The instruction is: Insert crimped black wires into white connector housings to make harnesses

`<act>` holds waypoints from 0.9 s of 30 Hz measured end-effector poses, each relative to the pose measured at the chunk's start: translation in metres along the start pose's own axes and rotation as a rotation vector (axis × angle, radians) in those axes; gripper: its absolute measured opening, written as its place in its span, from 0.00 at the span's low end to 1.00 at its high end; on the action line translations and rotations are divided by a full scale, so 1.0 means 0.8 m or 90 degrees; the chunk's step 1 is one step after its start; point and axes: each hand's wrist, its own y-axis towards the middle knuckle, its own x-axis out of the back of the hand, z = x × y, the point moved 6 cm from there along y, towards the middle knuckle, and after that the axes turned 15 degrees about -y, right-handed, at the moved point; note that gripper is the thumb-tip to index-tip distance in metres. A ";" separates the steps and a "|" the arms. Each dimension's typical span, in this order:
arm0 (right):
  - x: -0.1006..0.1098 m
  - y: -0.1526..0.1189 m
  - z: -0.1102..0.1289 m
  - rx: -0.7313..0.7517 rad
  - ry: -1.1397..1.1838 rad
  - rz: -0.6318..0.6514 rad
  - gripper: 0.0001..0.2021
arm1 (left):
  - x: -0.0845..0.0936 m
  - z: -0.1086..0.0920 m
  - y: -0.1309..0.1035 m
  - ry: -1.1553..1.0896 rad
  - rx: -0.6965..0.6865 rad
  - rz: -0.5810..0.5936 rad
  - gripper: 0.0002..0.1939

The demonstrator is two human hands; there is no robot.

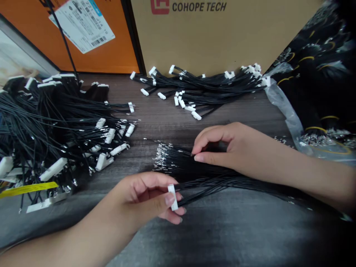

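Note:
Between thumb and fingers, my left hand [151,200] grips a white connector housing [172,197]. Several black wires [205,188] run out of this housing to the right and pass under my right forearm. Above it lies a bundle of loose black wires [183,159] whose silvery crimped ends [164,155] point left. My right hand [219,146] is over that bundle, thumb and index finger pinched on the end of a thin black wire. The two hands are apart, the right one farther back.
A heap of black cable harnesses [63,111] with white connectors covers the left side. More finished-looking harnesses [200,87] lie before a cardboard box [217,40]. An orange box [111,48] stands back left. At right, banded wire bundles [308,92] rest on clear plastic [289,111].

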 end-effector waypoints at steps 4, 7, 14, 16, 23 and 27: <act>0.002 -0.001 -0.002 -0.028 0.070 0.038 0.10 | 0.000 0.001 0.001 -0.002 -0.006 -0.004 0.10; 0.008 -0.018 0.012 -0.010 0.067 0.029 0.08 | 0.001 0.001 -0.001 -0.011 -0.004 -0.004 0.10; -0.004 -0.076 0.048 0.204 -0.273 -0.059 0.11 | 0.002 0.000 -0.004 -0.003 0.010 -0.012 0.09; -0.009 -0.080 0.048 0.221 -0.293 -0.062 0.11 | 0.004 0.001 -0.002 -0.004 0.008 -0.016 0.10; -0.017 -0.067 0.047 0.224 -0.231 -0.038 0.13 | 0.006 0.003 -0.002 -0.002 0.009 -0.017 0.10; -0.021 -0.073 0.041 0.230 -0.264 -0.015 0.13 | 0.003 0.003 -0.002 -0.001 0.008 -0.009 0.10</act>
